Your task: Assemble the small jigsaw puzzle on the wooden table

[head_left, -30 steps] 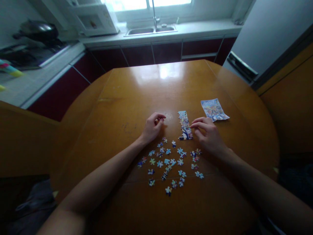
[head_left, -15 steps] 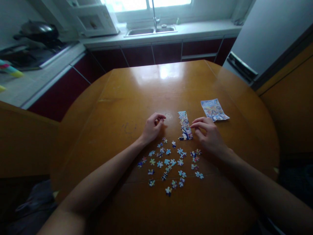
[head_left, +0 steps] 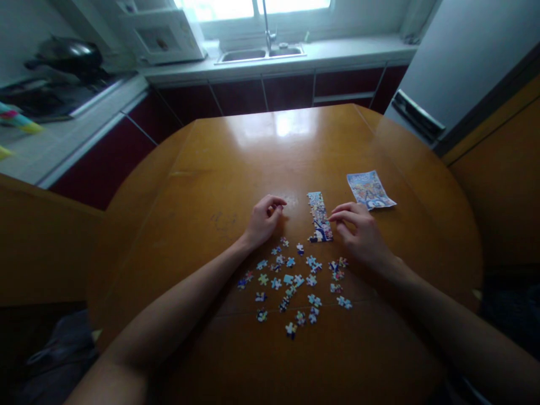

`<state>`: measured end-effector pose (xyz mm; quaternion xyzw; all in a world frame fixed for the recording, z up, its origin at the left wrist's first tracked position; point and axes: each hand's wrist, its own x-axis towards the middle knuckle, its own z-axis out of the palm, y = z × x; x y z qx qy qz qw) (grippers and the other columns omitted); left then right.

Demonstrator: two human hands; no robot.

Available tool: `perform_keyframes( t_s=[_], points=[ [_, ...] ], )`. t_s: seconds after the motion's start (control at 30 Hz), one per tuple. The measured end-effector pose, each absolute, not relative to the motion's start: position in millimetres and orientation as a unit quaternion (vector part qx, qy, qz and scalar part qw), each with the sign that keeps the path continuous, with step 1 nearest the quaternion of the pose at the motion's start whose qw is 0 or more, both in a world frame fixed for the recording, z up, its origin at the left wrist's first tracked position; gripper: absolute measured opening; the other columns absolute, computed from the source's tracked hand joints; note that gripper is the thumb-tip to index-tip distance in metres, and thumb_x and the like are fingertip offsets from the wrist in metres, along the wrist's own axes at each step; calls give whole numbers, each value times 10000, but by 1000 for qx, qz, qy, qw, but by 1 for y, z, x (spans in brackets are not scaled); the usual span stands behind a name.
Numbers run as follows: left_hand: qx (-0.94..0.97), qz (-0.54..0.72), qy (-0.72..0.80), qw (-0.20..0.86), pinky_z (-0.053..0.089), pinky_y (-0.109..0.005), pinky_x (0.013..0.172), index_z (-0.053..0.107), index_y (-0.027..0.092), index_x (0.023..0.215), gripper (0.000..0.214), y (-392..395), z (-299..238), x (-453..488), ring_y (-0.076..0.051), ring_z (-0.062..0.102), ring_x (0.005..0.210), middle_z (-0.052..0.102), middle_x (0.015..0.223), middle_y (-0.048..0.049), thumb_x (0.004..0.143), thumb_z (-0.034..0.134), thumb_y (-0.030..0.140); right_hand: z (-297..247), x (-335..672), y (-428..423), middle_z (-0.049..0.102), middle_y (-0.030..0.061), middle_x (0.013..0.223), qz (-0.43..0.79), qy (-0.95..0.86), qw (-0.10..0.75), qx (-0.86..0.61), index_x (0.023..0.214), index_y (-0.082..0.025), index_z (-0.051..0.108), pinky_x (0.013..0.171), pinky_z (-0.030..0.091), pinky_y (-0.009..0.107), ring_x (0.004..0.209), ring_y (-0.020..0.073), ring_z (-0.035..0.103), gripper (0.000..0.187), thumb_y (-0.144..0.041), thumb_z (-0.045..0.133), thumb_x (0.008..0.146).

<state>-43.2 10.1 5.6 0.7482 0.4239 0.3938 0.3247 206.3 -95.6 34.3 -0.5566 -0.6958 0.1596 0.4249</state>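
A joined strip of jigsaw puzzle (head_left: pixel 319 216) lies flat on the table, its long side running away from me. At its right edge my right hand (head_left: pixel 358 230) is open, fingers stretched out, with the fingertips at the border of the strip. My left hand (head_left: pixel 264 221) rests on the tabletop to the left of the strip, loosely curled with thumb and index finger slightly apart; I see nothing in it. Nearer to me, several loose puzzle pieces (head_left: pixel 288 279) lie scattered. A creased picture sheet (head_left: pixel 371 190) sits beyond my right hand.
The wooden table (head_left: pixel 236 169) has a glossy top and rounded ends. Behind it runs a counter with a sink (head_left: pixel 244 55). A stove with a lidded pan (head_left: pixel 70 53) stands at the left, a refrigerator (head_left: pixel 459 62) at the right.
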Motion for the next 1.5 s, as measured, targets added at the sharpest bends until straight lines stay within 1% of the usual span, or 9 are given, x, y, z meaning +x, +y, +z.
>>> perform_keyframes(
  t_s=[0.5,0.7,0.83,1.17,1.33,1.5],
  points=[
    [751,391,423,322,445,-225,608,672,168,939,134,8,9,-42,-116,559,708,658,870,-31,903,551,120,34,207,-96,670,90,1006,165,-696,423,-557,875,-245,719,911,484,517,1023,283,588,180,-150,566,884],
    [753,391,424,317,461,-229,629,675,165,939,142,9,7,-43,-116,577,729,663,872,-28,904,556,98,35,206,-96,667,85,995,166,-695,423,-557,872,-234,716,916,480,495,1016,267,584,171,-141,574,888],
    [753,391,421,321,460,-226,625,675,165,945,131,11,5,-43,-119,580,738,663,874,-30,910,560,114,34,206,-96,668,82,995,168,-693,424,-558,881,-234,717,917,477,493,1023,268,584,163,-152,577,891],
    [749,391,424,326,437,-223,600,673,166,936,127,9,8,-42,-106,536,669,654,863,-23,904,558,124,33,206,-96,672,80,996,167,-698,420,-555,875,-240,713,916,473,496,1022,271,582,159,-153,580,881],
    [751,390,423,324,448,-232,623,674,171,934,129,10,7,-43,-119,557,697,658,863,-28,906,553,140,33,206,-96,672,84,999,166,-701,417,-554,875,-240,714,913,477,497,1017,272,586,171,-146,571,878],
    [752,391,423,320,442,-236,614,673,171,926,118,10,7,-43,-114,538,674,664,872,-30,901,562,141,32,206,-95,673,82,987,168,-699,420,-554,872,-242,715,908,480,501,1007,274,592,165,-155,575,878]
  ],
)
